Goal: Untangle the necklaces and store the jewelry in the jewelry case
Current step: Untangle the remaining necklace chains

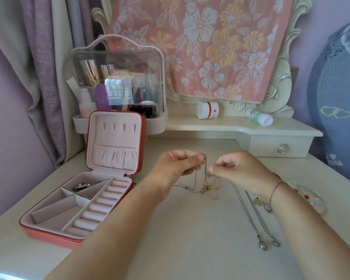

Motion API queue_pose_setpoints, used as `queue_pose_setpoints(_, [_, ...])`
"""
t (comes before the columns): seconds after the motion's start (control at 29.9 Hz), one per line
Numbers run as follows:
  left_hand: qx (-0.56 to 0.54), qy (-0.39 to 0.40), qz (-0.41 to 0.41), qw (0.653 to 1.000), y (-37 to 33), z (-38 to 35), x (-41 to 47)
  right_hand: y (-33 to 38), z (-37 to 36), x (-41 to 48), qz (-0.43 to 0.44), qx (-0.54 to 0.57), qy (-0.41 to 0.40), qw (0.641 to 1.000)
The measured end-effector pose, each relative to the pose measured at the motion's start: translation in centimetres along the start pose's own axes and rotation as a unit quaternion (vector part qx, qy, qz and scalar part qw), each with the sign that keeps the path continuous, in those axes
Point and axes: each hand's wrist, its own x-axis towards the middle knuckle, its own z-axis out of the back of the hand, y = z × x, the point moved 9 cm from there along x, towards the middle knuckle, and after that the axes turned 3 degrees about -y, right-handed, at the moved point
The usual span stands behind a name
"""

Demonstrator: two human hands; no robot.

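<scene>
A thin gold necklace chain [205, 179] hangs tangled above the middle of the table. My left hand [176, 170] pinches its upper end near the clasp. My right hand [236, 168] pinches a strand just to the right of it. The chain's loops trail down onto the tabletop. The red jewelry case [49, 233] lies open at the left, its pink lid upright. A silver piece of jewelry [83, 185] sits in the case's back compartment. Two silver necklaces with pendants [257, 221] lie on the table under my right forearm.
Beaded bracelets and small rings [303, 196] lie at the right, partly behind my right wrist. A clear cosmetics box [117, 77] stands behind the case. A white jar [207, 110] and a white bottle [260, 117] rest on the dresser's raised shelf [210, 126].
</scene>
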Motion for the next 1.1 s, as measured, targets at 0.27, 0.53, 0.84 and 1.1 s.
queue_pose_setpoints(0.27, [0.038,0.005,-0.023,0.999,-0.1,-0.2,0.0,1.3,0.5,0.0,0.052,0.066,-0.029,0.996])
queue_pose_setpoints(0.53, [0.033,0.007,-0.033,0.999,-0.4,-0.3,-0.1,2.3,0.6,0.0,0.089,0.106,-0.053,0.989])
queue_pose_setpoints(0.84, [-0.022,-0.030,-0.010,0.999,-0.6,0.4,-0.1,1.3,1.0,0.1,0.019,0.191,-0.070,0.979])
queue_pose_setpoints(1.1, [-0.067,-0.008,0.044,0.997,0.3,0.3,-0.1,0.0,-0.5,0.3,-0.097,0.441,0.002,0.892])
